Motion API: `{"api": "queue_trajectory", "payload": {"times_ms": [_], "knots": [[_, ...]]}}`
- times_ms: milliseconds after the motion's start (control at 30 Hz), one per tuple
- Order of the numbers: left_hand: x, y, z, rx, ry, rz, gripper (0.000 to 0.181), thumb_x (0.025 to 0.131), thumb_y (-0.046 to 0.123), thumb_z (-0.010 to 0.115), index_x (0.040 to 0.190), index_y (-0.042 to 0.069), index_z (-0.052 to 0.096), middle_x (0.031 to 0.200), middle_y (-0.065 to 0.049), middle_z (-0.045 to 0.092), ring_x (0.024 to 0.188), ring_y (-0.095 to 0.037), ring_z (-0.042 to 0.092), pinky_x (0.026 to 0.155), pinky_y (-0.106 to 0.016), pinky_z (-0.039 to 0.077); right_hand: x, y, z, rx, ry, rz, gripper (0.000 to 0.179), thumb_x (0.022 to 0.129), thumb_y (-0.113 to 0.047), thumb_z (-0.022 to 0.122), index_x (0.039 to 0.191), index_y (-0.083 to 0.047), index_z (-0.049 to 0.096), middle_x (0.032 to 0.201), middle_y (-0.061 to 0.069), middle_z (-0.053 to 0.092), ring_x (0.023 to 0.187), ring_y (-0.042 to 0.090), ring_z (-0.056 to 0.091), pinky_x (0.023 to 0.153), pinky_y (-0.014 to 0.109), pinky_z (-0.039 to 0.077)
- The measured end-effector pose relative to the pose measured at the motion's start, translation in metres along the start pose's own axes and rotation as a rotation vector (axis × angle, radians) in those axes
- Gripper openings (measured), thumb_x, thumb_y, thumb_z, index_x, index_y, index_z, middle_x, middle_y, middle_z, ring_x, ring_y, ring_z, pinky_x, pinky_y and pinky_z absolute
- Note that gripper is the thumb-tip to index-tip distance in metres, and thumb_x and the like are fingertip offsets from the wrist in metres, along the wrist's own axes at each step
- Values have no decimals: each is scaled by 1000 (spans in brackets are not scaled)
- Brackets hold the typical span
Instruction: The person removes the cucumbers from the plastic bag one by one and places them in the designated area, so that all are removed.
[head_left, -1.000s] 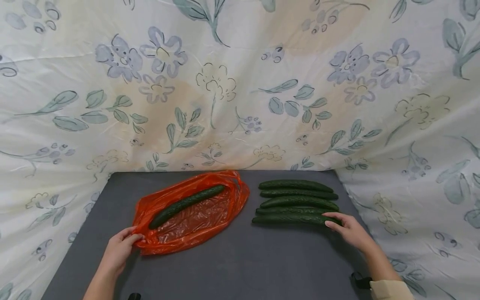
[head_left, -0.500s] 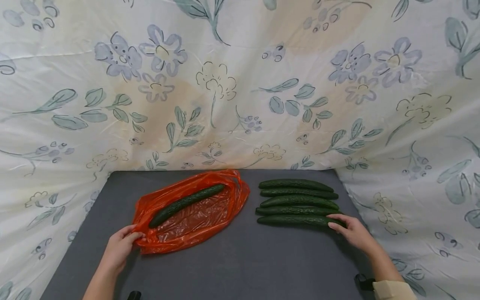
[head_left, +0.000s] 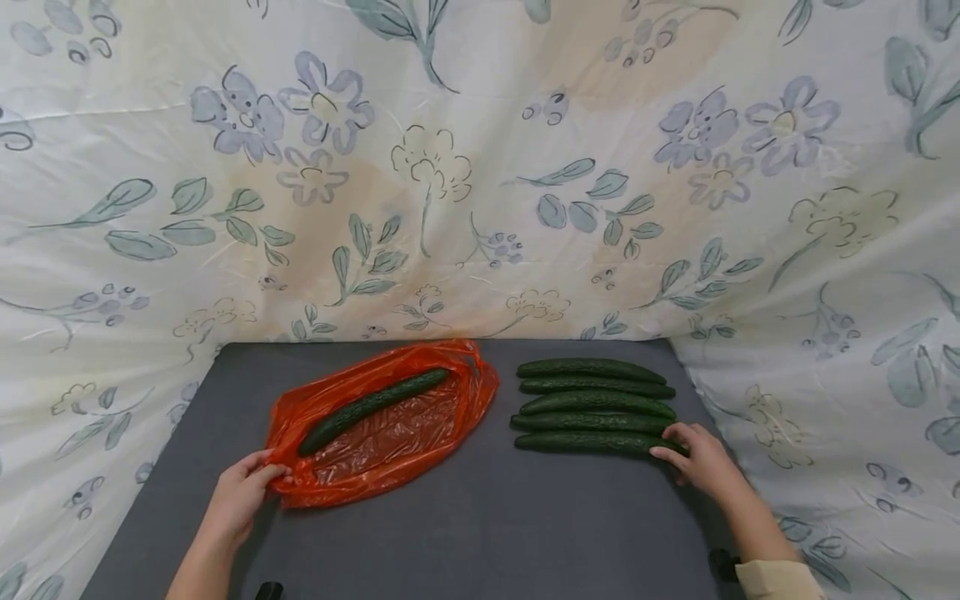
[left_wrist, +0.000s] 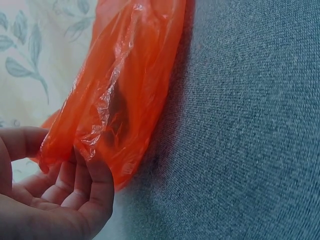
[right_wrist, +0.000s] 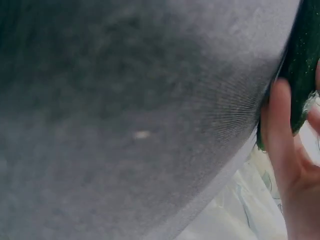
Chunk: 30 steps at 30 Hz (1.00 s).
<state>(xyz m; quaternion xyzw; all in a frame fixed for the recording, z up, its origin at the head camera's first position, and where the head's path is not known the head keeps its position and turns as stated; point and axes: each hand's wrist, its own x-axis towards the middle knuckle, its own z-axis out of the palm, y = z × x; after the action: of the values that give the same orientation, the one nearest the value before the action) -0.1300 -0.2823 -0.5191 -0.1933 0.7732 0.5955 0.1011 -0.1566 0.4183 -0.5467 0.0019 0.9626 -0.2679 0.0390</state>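
My left hand (head_left: 234,502) pinches the near left end of an orange-red plastic bag (head_left: 330,497) lying spread on the table. One dark green cucumber (head_left: 369,412) lies slantwise on the bag. In the left wrist view, thumb and fingers grip the thin plastic (left_wrist: 135,80), and a dark shape shows through it. On the right, my right hand (head_left: 708,462) holds the right end of the nearest cucumber (head_left: 585,443) in a row. The right wrist view shows the thumb against one side of that cucumber (right_wrist: 304,55) and fingers at its other side, partly cut off.
Several more cucumbers (head_left: 592,402) lie side by side just behind the held one. Grey cloth covers the table (head_left: 465,542). A flowered curtain (head_left: 480,208) hangs behind the table and along its sides.
The nearest cucumber has shifted slightly right with my right hand, and the fingers have since changed their place at its end. My left hand and the bag stay where they were.
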Motion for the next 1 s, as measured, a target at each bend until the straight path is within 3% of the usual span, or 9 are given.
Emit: {"api": "queue_trajectory", "payload": {"times_ms": [133, 333, 433, 567, 833, 1000], "knots": [[0, 0, 0, -9, -6, -10, 50, 106, 14, 46, 147, -11, 35, 99, -4, 68, 82, -7, 65, 73, -23, 57, 0, 3, 1, -67, 34, 33, 59, 88, -53, 72, 99, -1, 48, 93, 17, 49, 63, 19, 53, 54, 33, 47], [1, -1, 1, -15, 0, -5, 49, 106, 14, 46, 147, -11, 35, 98, -5, 68, 82, -8, 65, 73, -23, 57, 1, 5, 4, -115, 89, 9, 62, 83, -58, 75, 94, -4, 46, 79, 6, 46, 62, 18, 44, 57, 32, 37], [2, 0, 2, -13, 0, -1, 48, 106, 13, 46, 147, -10, 35, 99, -5, 68, 82, -7, 65, 73, -23, 57, 3, 2, 1, -146, 106, 30, 67, 81, -62, 74, 100, -2, 51, 85, 12, 54, 71, 25, 52, 61, 37, 43], [2, 0, 2, -11, 3, -2, 48, 106, 14, 46, 147, -10, 36, 100, -6, 68, 82, -8, 66, 73, -23, 57, 4, -5, -7, -177, 112, 64, 77, 81, -68, 70, 114, 0, 56, 105, 22, 63, 92, 36, 63, 67, 47, 51], [3, -2, 1, -19, 7, -9, 49, 106, 14, 47, 146, -11, 35, 99, -5, 69, 81, -8, 66, 73, -23, 57, 3, -30, -12, -174, 145, -16, 86, 84, -65, 69, 137, 0, 52, 129, 25, 59, 110, 42, 60, 80, 57, 51], [2, -1, 1, -16, 3, 0, 49, 106, 14, 47, 146, -12, 35, 99, -5, 68, 81, -7, 64, 73, -22, 57, 8, -44, -8, -101, 156, -36, 83, 88, -53, 73, 145, 0, 46, 137, 27, 55, 117, 46, 58, 87, 60, 49]]}}
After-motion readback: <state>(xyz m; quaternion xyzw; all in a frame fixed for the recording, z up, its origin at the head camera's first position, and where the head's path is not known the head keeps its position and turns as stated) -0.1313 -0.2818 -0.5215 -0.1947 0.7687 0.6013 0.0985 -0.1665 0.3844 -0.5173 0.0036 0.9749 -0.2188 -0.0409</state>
